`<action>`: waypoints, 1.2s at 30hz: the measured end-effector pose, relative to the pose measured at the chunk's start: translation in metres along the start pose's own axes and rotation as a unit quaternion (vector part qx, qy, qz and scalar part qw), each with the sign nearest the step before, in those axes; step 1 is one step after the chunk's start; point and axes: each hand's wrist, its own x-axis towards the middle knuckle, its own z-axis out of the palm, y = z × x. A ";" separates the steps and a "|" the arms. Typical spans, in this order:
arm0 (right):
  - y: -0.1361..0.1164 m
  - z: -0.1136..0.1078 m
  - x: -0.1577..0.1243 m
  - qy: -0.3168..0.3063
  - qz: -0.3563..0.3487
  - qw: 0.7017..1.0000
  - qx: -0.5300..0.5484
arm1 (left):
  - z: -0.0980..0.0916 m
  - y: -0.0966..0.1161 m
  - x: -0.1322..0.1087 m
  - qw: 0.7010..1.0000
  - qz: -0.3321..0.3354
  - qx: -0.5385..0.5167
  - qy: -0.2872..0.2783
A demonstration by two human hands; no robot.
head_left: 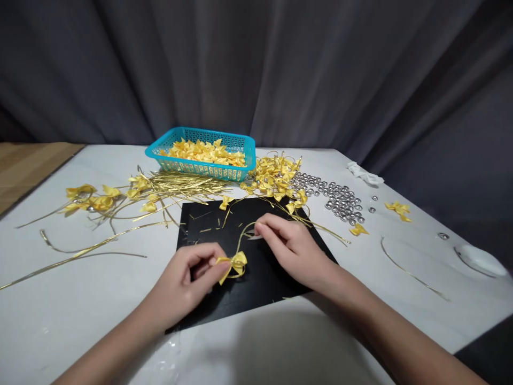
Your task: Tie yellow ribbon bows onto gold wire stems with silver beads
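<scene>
Pinched between the thumb and fingers of my left hand is a yellow ribbon bow. A thin gold cord loops around the bow and runs up to my right hand, whose thumb and forefinger close on its far end. Both hands are just above a black mat. Short gold cord scraps and a small yellow bow lie at the mat's far side. Part of the bow is hidden by my left fingers.
Behind the mat stands a blue basket of yellow bows. Gold cords lie piled before it, with more bows to its right. Silver beads spread farther right, near a crumpled white tissue. A white oval object sits at right.
</scene>
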 end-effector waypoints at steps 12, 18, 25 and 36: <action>-0.026 0.014 -0.019 -0.265 -0.186 0.928 -0.185 | -0.010 -0.002 0.007 0.978 -0.042 -0.159 0.126; -0.025 0.007 -0.019 -0.218 -0.165 0.951 -0.143 | -0.022 0.001 0.015 0.928 -0.075 -0.310 0.192; -0.032 -0.004 -0.015 -0.217 0.022 0.974 -0.065 | -0.048 -0.001 0.023 0.896 -0.053 -0.355 0.261; -0.044 -0.039 -0.026 -0.209 -0.023 0.978 -0.016 | -0.076 -0.003 0.027 0.871 -0.035 -0.364 0.327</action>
